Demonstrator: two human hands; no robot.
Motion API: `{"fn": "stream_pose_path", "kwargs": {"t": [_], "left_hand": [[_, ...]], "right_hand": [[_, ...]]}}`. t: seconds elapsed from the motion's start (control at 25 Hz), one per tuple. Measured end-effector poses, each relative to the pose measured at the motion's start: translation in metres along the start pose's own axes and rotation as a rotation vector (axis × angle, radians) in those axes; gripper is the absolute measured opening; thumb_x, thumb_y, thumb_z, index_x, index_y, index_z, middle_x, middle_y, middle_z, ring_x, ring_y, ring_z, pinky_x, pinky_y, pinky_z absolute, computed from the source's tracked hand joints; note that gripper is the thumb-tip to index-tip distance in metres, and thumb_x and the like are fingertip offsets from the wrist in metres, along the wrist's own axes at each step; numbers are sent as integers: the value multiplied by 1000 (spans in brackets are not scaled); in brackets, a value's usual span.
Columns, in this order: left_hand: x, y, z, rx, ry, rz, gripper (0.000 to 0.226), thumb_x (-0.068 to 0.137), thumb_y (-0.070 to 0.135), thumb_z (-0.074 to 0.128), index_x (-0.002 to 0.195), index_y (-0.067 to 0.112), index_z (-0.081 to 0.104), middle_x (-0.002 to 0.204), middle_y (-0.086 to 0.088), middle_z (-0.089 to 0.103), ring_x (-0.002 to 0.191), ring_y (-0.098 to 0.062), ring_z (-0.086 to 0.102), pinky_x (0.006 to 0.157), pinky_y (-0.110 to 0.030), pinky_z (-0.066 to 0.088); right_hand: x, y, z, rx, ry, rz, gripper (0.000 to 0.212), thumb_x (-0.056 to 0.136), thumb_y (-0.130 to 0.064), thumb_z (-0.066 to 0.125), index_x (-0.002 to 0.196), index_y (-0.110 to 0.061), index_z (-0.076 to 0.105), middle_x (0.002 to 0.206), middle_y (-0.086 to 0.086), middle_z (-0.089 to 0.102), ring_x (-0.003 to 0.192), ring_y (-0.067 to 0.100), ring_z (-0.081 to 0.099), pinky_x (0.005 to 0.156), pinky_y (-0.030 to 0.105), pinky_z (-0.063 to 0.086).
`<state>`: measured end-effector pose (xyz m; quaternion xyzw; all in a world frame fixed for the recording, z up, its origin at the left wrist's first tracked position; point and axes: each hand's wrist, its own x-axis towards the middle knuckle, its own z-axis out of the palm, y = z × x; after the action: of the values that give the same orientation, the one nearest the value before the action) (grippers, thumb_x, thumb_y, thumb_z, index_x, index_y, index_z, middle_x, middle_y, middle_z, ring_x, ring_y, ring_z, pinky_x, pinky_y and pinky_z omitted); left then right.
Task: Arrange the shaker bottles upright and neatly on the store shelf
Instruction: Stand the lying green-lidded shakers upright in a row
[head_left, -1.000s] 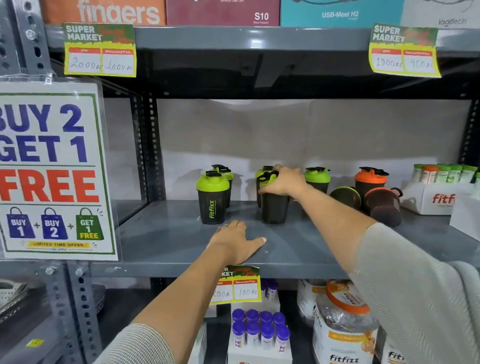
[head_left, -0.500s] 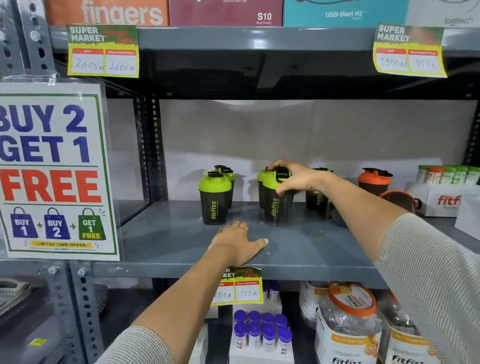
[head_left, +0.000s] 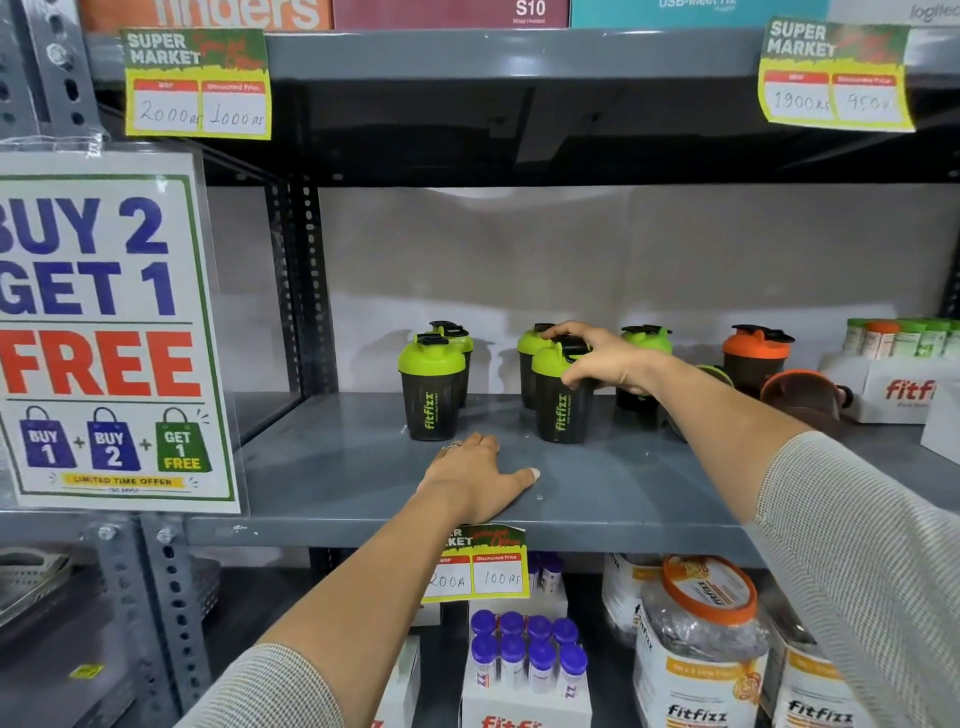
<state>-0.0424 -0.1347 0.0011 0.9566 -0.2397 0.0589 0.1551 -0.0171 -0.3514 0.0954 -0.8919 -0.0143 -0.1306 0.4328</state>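
Several black shaker bottles stand on the grey shelf (head_left: 597, 499). My right hand (head_left: 602, 358) grips the lid of a green-lidded shaker (head_left: 561, 400) that stands upright with its label facing me, just in front of another green one (head_left: 530, 348). At the left stand two more green-lidded shakers (head_left: 431, 395), one behind the other. A further green shaker (head_left: 647, 338) is behind my right wrist. An orange-lidded shaker (head_left: 753, 353) stands upright at the right, and a brown shaker (head_left: 802, 392) lies on its side beside it. My left hand (head_left: 478, 478) rests flat on the shelf front.
A white box of tubes (head_left: 904, 374) sits at the shelf's far right. A large offer sign (head_left: 104, 332) hangs at the left beside the upright post. Price tags hang from the shelf edges. Tubs and purple-capped tubes fill the shelf below.
My right hand has turned the green shaker so its label faces front and set it a little nearer. The left hand has stayed put on the shelf.
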Motion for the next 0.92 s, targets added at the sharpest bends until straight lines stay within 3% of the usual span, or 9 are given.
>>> {"fn": "stream_pose_path", "kwargs": {"t": [0.2, 0.36, 0.44, 0.48, 0.56, 0.6, 0.72, 0.84, 0.92], "left_hand": [[1, 0, 0, -1, 9, 2, 80, 87, 68, 41, 145, 12, 39, 151, -7, 40, 137, -29, 38, 112, -42, 32], [2, -1, 1, 4, 16, 15, 80, 87, 68, 40, 143, 11, 41, 149, -9, 42, 136, -30, 38, 112, -41, 32], [2, -2, 3, 15, 16, 25, 80, 87, 68, 40, 141, 10, 43, 147, -11, 43, 135, -31, 40, 112, -42, 33], [3, -2, 3, 20, 9, 26, 79, 87, 68, 39, 140, 9, 44, 146, -12, 44, 134, -32, 40, 111, -42, 34], [4, 0, 2, 49, -27, 30, 77, 89, 67, 38, 139, 8, 44, 144, -13, 44, 132, -33, 42, 109, -43, 35], [4, 4, 0, 86, -28, 40, 73, 90, 64, 39, 136, 7, 46, 142, -13, 44, 130, -34, 44, 107, -44, 37], [2, 33, -3, 218, 98, 175, 46, 95, 44, 46, 124, 9, 54, 131, -10, 47, 119, -35, 51, 99, -44, 43], [9, 86, 4, 137, 96, 269, 38, 97, 34, 45, 125, 10, 54, 132, -8, 49, 120, -34, 50, 97, -45, 45], [20, 118, 12, 86, 31, 260, 43, 98, 36, 43, 130, 10, 52, 137, -9, 48, 124, -34, 48, 100, -46, 44]], "right_hand": [[1, 6, 1, 141, 0, 32, 77, 72, 16, 56, 129, -36, 56, 119, 7, 54, 78, 17, 55, 65, 29, 50], [-2, 7, -4, 125, 4, 53, 107, 74, 22, 52, 155, -40, 15, 143, 0, 37, 122, 23, 48, 63, 23, 47], [-4, 12, -15, 91, 15, 55, 111, 73, 22, 52, 156, -38, 9, 156, 7, 31, 140, 26, 38, 59, 18, 45], [-5, 15, -25, 74, 33, 63, 111, 71, 21, 53, 156, -37, 11, 154, 8, 34, 135, 28, 43, 58, 19, 45], [-14, 27, -50, 44, 80, 81, 106, 67, 16, 55, 155, -32, 21, 132, 7, 48, 99, 24, 60, 51, 20, 45], [-18, 34, -64, 28, 110, 90, 99, 69, 14, 56, 153, -28, 28, 127, 9, 50, 87, 20, 59, 50, 18, 45], [-34, 57, -102, 82, 219, 199, 78, 67, -6, 70, 140, -22, 51, 129, 11, 58, 94, 19, 58, 68, 23, 47], [-41, 82, -129, -19, 352, 295, 67, 68, -37, 81, 128, -17, 59, 120, 5, 63, 108, 22, 59, 83, 33, 51], [-39, 90, -137, -240, 363, 315, 80, 62, -64, 77, 120, -11, 63, 115, 7, 66, 99, 24, 65, 79, 34, 58]]}}
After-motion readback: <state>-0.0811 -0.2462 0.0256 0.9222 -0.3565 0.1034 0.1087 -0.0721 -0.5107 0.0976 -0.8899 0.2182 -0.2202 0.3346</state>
